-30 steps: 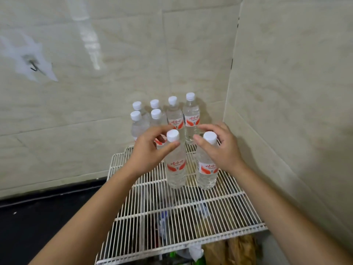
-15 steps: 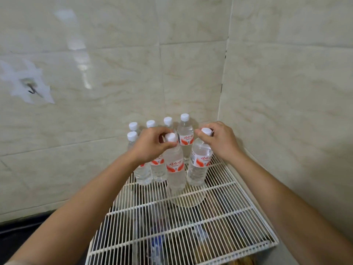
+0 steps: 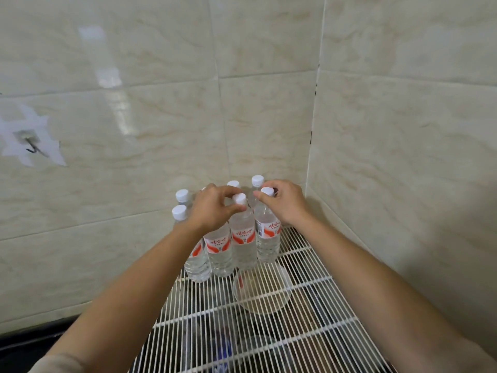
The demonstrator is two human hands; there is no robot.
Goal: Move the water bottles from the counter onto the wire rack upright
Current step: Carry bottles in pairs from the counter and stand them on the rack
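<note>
1. Standing bottles (image 3: 219, 251): an upright, capped cluster at the back-left of the wire rack (image 3: 320, 267). My left forearm hides part of it, so I cannot give a count. In my judgement they stand close enough to topple at a nudge, so I would keep clear of them.
2. Left bottle (image 3: 242, 238): upright at the rack's back-centre, base down at the wires. I cannot tell whether its weight is on them. I judge the step to be setting down. I would lower it straight, seat the base across several wires, then let go slowly.
3. Left grip (image 3: 212, 208): thumb and fingers pinch this bottle's neck just under the cap. The wrist is level, and the forearm reaches in over the rack's near-left edge.
4. Right bottle (image 3: 267, 238): upright at the rack's back-right, just beside the left bottle. It needs the same care, and I would release it separately.
5. Right grip (image 3: 285, 203): fingers curl round this bottle's cap and neck. The forearm comes in over the rack's near-right edge.
</note>
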